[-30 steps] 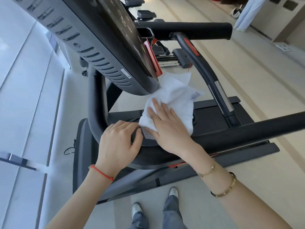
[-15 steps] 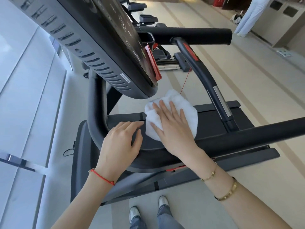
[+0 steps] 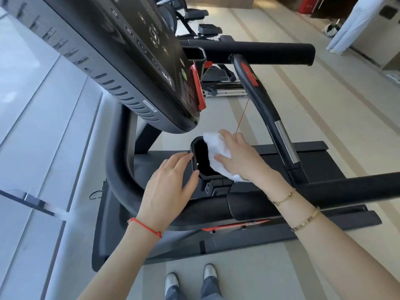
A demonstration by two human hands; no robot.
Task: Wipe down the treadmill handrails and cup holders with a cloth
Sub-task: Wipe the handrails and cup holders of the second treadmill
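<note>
The right hand [image 3: 240,159] presses a white cloth [image 3: 217,151] against the right rim of a black cup holder [image 3: 194,156], while the left hand [image 3: 171,187] rests with straight fingers on its left rim, below the console [image 3: 121,61].

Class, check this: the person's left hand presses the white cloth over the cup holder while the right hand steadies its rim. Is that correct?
No, the hands are swapped. The head view shows the right hand pressing the white cloth over the cup holder, while the left hand steadies its rim.
</note>
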